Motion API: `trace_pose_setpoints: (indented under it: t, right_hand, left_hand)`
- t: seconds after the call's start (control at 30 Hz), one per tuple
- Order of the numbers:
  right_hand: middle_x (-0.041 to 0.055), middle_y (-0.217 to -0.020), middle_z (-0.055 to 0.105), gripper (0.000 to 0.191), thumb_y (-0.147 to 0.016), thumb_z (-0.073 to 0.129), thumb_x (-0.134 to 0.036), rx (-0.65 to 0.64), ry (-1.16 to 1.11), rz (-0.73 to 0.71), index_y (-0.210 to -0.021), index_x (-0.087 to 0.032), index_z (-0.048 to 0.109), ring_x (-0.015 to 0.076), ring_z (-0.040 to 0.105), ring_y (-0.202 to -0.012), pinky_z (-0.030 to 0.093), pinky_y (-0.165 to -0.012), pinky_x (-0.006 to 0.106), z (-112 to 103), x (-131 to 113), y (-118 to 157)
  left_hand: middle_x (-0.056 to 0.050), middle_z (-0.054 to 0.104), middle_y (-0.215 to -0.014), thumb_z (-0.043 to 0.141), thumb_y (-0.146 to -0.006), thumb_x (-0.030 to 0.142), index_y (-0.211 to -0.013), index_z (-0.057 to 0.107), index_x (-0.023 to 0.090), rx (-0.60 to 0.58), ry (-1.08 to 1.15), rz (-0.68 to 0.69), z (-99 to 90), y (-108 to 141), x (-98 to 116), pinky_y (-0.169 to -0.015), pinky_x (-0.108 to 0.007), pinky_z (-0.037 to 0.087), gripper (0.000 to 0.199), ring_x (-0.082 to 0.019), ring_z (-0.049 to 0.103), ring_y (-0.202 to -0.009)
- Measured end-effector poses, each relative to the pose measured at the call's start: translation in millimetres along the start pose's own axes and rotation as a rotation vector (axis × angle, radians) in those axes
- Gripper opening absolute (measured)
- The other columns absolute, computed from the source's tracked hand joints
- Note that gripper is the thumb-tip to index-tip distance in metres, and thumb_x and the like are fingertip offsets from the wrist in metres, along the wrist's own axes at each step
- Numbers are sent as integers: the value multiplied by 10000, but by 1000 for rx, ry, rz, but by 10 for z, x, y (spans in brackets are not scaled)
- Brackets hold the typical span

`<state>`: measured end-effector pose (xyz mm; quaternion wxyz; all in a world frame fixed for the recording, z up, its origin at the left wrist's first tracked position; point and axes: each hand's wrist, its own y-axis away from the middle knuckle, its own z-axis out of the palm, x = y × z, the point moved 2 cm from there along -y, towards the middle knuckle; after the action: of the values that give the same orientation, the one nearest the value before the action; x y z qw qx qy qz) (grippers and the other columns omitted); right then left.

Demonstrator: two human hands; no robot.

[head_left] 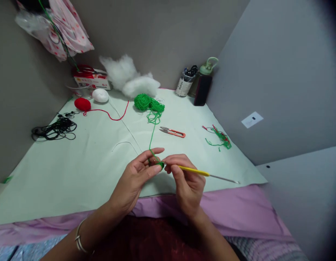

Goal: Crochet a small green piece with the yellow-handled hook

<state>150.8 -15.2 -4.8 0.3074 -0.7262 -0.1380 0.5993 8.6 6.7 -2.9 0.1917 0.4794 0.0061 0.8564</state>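
Observation:
Between thumb and fingers, my left hand (138,172) pinches a small green crochet piece (160,165). Green yarn (152,136) runs over the raised left index finger and back to a loose green yarn ball (146,103). My right hand (188,179) is closed on a crochet hook (195,170) with a yellow handle and metal ends. One end of the hook meets the green piece; its tip is hidden by the fingers. The other end points right. Beyond the hands lie orange thread snips (172,132).
At left are black cord (55,128), a red yarn ball (82,104) and a white yarn ball (100,95). White stuffing (141,86) sits at the back, near a pen cup (184,85), a bottle (204,72) and a dark phone (202,90). Yarn scraps (221,139) lie right.

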Motion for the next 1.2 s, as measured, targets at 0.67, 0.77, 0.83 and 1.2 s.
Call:
trace_pose_setpoints:
  t: [0.67, 0.77, 0.83, 1.2]
  right_hand:
    - [22, -852, 750, 157, -1020, 681, -320, 35, -421, 332, -966, -238, 804, 123, 648, -670, 545, -613, 260, -34, 89, -52]
    - [25, -865, 763, 192, -1031, 666, -345, 32, -496, 384, -938, -224, 783, 114, 658, -666, 553, -618, 247, -45, 95, -68]
    - [33, -869, 768, 217, -1041, 647, -359, 25, -472, 378, -930, -213, 763, 121, 663, -667, 562, -623, 257, -54, 84, -80]
    - [36, -956, 756, 204, -1080, 549, -239, -53, -167, 125, -1048, -241, 751, 149, 682, -767, 580, -692, 315, -105, -54, -4]
  left_hand:
    - [-47, 742, -1043, 812, -884, 289, -1159, 842, 243, -102, -79, -21, -37, -52, 75, -854, -309, 506, 280, -169, 649, -862]
    - [-26, 693, -952, 843, -841, 280, -1137, 845, 234, -91, -82, -24, -49, -60, 114, -797, -295, 508, 299, -139, 627, -761]
    - [-24, 672, -938, 856, -826, 273, -1138, 843, 229, -84, -103, -16, -58, -58, 123, -796, -297, 515, 316, -144, 628, -769]
    - [5, 651, -867, 844, -850, 211, -1174, 832, 294, -78, -293, 97, -121, -58, 136, -835, -277, 504, 336, -160, 614, -848]
